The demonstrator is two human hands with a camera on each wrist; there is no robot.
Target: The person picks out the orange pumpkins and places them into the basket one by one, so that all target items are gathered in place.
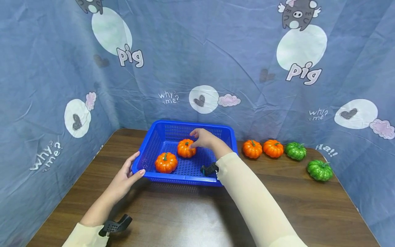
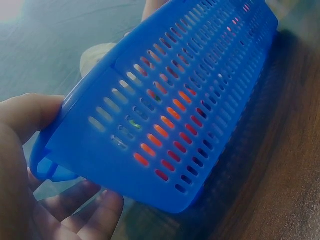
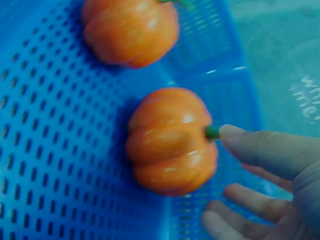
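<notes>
A blue plastic basket (image 1: pixel 188 178) with slotted walls stands on the table, two orange toy pumpkins inside. One pumpkin (image 1: pixel 166 162) sits near the front left; the other pumpkin (image 1: pixel 186 148) lies behind and to its right. My left hand (image 1: pixel 123 178) grips the basket's left front corner, thumb on the rim and fingers around the outside, as the left wrist view shows. Inside the basket, my right hand (image 1: pixel 202 139) is at the rear pumpkin with fingers spread apart. In the right wrist view its thumb (image 3: pixel 250 142) is right at the green stem (image 3: pixel 212 132).
Right of the basket, two more orange pumpkins (image 1: pixel 252 149) (image 1: pixel 273 148) and two green ones (image 1: pixel 295 151) (image 1: pixel 320 170) lie along the far and right table edges. A blue patterned cloth (image 1: pixel 172 61) hangs behind the brown wooden table (image 1: pixel 172 212).
</notes>
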